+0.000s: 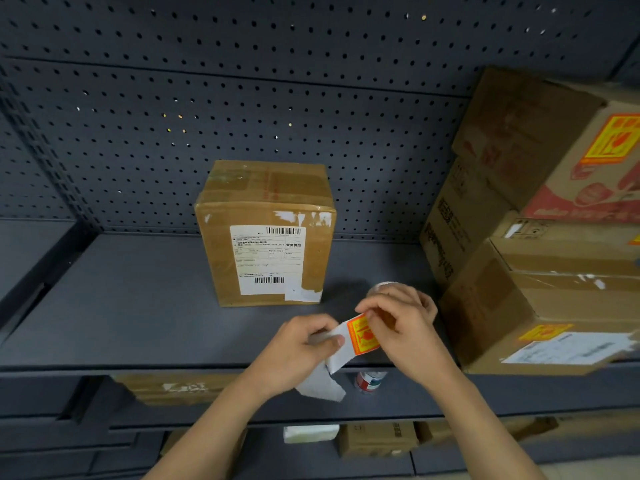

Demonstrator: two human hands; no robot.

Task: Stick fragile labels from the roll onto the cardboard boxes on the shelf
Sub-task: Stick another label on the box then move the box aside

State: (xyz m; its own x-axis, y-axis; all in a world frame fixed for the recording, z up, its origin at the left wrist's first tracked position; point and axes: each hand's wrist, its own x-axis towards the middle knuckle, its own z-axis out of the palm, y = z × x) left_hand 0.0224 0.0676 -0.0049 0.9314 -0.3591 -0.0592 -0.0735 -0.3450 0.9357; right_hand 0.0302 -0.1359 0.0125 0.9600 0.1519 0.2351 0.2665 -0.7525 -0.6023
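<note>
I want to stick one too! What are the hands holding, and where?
The left hand pinches the white backing strip partway along; the right hand pinches the orange fragile label at its top edge.

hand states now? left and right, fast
Left hand: closed, pinching the white backing strip.
Right hand: closed, pinching the top edge of the fragile label; label roll mostly hidden behind it.

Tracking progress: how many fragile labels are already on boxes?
2: one label on the right stack's top box, another on its bottom box. An orange sliver at the right edge may be a third.
</note>
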